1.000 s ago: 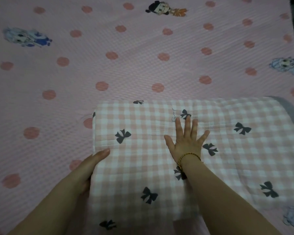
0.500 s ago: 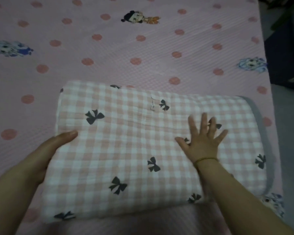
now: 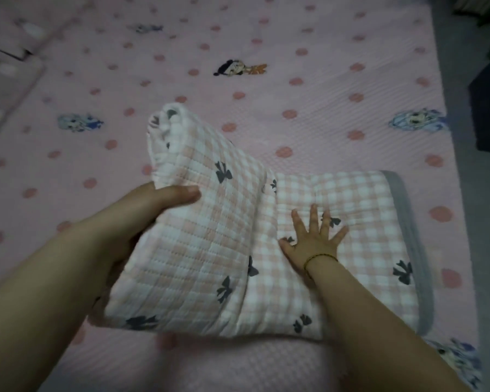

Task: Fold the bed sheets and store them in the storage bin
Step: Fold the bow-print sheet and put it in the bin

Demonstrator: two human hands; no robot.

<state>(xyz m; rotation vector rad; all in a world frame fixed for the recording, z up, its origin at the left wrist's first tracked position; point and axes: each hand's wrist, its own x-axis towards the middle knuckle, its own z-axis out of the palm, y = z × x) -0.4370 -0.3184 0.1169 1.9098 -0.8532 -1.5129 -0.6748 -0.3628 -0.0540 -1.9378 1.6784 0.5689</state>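
head view: left hand (image 3: 142, 222) grips the checked sheet (image 3: 351, 199)'s raised left half; right hand (image 3: 314, 239) presses flat, fingers spread.

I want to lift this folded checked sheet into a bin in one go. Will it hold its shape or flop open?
The checked sheet looks quilted and thick, so probably soft yet bulky. The half raised by the left hand bends and sags, so it likely flops unsupported. The right hand pins the rest flat; released, layers may spring open.

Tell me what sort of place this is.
Most likely a bedroom: a bed spread with a pink dotted cartoon-print cover, a matching pillow at its far left corner, and a checked quilt being folded on it.
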